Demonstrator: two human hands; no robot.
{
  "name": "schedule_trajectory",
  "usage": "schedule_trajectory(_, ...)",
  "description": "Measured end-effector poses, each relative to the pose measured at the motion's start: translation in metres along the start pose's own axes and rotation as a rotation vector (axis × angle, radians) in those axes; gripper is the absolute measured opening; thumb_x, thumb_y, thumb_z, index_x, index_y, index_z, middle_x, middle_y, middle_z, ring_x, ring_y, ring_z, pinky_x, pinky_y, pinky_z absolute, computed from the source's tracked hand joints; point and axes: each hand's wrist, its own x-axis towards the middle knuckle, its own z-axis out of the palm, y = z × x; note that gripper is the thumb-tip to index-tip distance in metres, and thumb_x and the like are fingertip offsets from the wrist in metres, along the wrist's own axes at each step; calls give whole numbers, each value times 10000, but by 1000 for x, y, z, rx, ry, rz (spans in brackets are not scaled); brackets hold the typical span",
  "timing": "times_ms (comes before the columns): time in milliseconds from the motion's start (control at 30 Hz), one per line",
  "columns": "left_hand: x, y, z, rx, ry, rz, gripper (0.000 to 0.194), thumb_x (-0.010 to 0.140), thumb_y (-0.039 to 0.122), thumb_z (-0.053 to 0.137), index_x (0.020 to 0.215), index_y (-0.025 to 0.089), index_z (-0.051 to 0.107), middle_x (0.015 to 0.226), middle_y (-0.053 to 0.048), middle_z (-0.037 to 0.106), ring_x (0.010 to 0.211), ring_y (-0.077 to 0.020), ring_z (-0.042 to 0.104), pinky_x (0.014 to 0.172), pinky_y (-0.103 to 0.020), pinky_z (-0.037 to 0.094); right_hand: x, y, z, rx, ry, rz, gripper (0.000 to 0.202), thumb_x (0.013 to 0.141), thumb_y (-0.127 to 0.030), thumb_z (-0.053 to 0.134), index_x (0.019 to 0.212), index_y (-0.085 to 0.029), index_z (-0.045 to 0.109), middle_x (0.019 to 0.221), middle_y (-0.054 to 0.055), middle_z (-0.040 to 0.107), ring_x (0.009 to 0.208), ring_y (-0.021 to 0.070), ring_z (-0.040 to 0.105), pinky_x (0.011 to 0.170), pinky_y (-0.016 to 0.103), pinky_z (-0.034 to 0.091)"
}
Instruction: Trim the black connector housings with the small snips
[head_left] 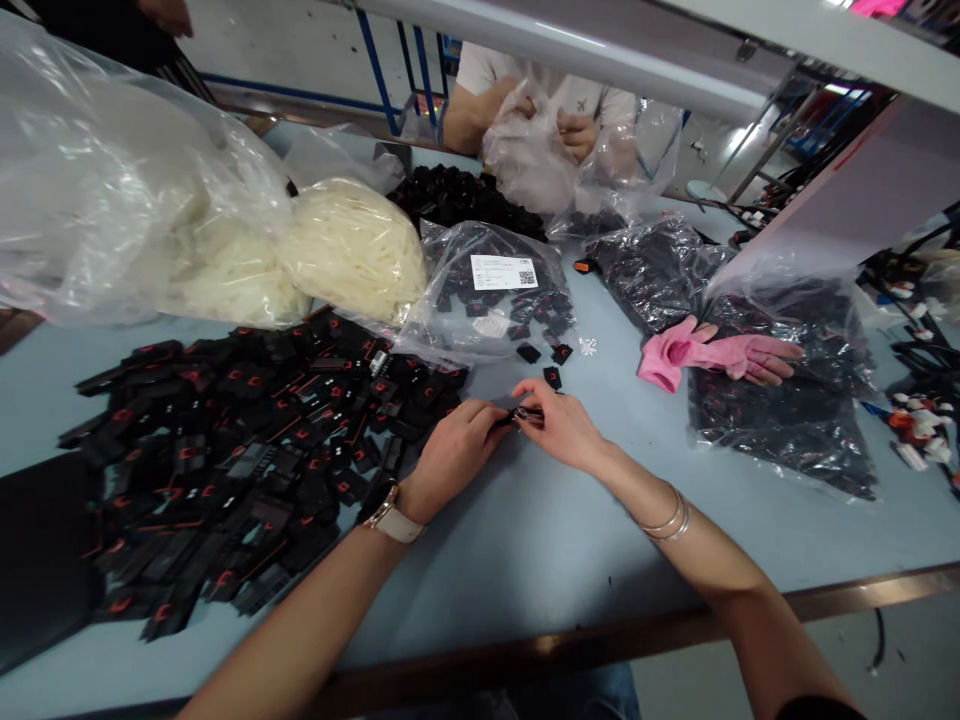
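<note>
Both hands meet over the middle of the table around a small black plastic part [517, 414]. My left hand [459, 447], with a watch on its wrist, pinches the part's left end. From the other side, the fingers of my right hand [559, 425] close on it too; they cover much of it, so its exact kind is hard to make out. Left of my hands spreads a big heap of black plastic parts with orange-red marks [255, 450]. Just beyond my right hand lie a few loose black pieces [553, 377] and a small white piece [588, 346].
A clear labelled bag [495, 300] of black parts lies ahead. Bags of cream-coloured pieces [352, 245] stand back left. Pink gloves [720, 355] rest on black-filled bags [780, 430] at right. Across the table [465, 590], a person's hands [574, 135] hold a plastic bag.
</note>
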Motion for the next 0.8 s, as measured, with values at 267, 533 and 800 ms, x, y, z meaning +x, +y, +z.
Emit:
schedule_trajectory(267, 0, 0, 1, 0, 6, 23, 100, 874, 200, 505, 855, 163, 596, 878, -73, 652, 806, -175, 618, 734, -302, 519, -2, -5, 5, -173, -32, -60, 342, 836, -153, 477, 1167, -236, 458, 974, 15, 714, 864, 178, 661, 689, 271, 428)
schedule_trajectory(533, -1, -3, 3, 33, -2, -86, 112, 863, 200, 517, 785, 166, 589, 792, -53, 625, 725, -164, 603, 662, -275, 501, -1, 7, 8, -117, 43, -130, 404, 826, -121, 510, 1209, -237, 451, 997, 1, 714, 916, 143, 656, 759, 245, 444)
schedule_trajectory(800, 0, 0, -1, 38, -27, -89, 118, 854, 140, 491, 783, 164, 582, 775, -50, 617, 715, -161, 593, 655, -264, 485, -3, 2, 9, -172, -33, -143, 395, 849, -180, 510, 1237, -229, 457, 1009, 34, 711, 883, 162, 659, 712, 257, 442)
